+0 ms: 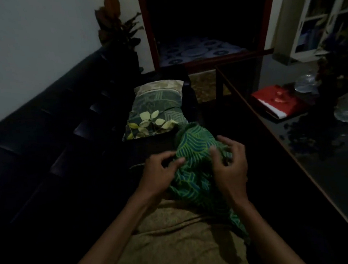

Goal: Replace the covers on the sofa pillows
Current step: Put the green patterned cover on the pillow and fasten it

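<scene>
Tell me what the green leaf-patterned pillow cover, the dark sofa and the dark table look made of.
Green leaf-patterned pillow cover: thin woven cloth, matte; it bunches and creases under both hands. Dark sofa: probably leather or vinyl, given the soft sheen on its padded panels. Dark table: glossy top, maybe glass, with a wood-coloured edge.
</scene>
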The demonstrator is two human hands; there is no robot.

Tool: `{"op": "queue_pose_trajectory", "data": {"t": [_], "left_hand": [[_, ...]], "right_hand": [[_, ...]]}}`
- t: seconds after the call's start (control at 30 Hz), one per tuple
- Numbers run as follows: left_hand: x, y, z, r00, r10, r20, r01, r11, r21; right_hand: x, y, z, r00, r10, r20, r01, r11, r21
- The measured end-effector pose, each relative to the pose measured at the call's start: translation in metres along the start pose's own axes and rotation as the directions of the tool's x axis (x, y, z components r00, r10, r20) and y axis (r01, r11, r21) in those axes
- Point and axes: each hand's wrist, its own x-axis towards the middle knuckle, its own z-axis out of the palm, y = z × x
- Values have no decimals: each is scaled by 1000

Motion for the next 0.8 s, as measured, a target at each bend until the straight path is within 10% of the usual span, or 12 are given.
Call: {"op": "queue_pose_trajectory", "data": {"t": [0.1, 0.43, 0.8], "left_hand": [[-18, -31, 5, 996, -26, -85, 28, 999, 21], [-42, -97, -37, 1000, 9, -23, -3, 971, 237], [-64, -155, -35, 915, -402, -23, 402, 914, 52]], "right_hand": [[-38, 8, 19, 937, -193, 293, 242, 960, -142], [-93, 20, 70, 778, -345, 525, 575, 728, -374], [-117, 18, 46, 849, -233, 474, 433, 822, -371]]}}
